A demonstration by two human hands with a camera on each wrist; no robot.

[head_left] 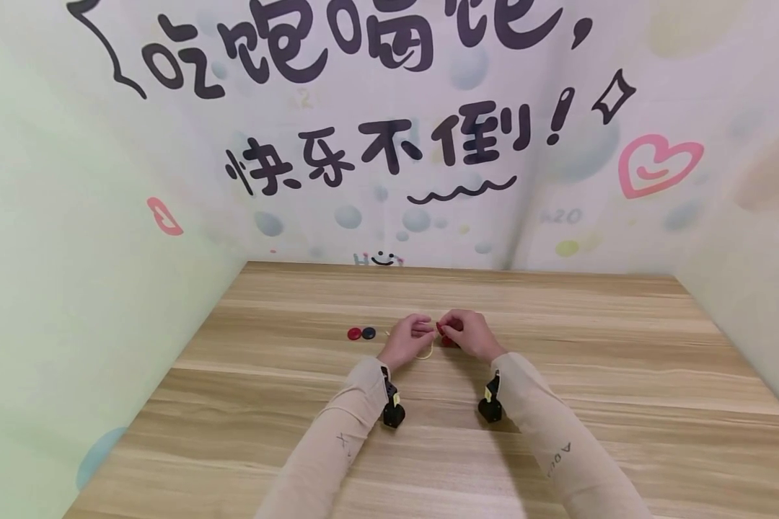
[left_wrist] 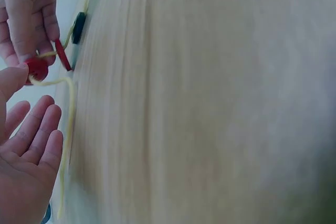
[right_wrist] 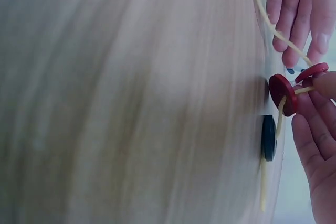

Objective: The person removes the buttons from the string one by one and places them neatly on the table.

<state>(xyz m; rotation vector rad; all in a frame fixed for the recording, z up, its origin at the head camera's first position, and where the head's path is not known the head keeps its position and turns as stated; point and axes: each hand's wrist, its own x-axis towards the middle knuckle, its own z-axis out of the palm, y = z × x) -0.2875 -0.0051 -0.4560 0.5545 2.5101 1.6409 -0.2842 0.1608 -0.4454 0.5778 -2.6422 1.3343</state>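
Pale sleeves (head_left: 324, 450) are seen foremost. One red button (left_wrist: 39, 70) on yellow string (left_wrist: 70, 114) is pinched by the right hand (head_left: 469, 334); fingers of the left hand (head_left: 407, 340) are spread.

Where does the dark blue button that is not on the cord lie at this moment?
In the head view, the dark blue button lies on the wooden table, to the left of the left hand and immediately right of a red button.
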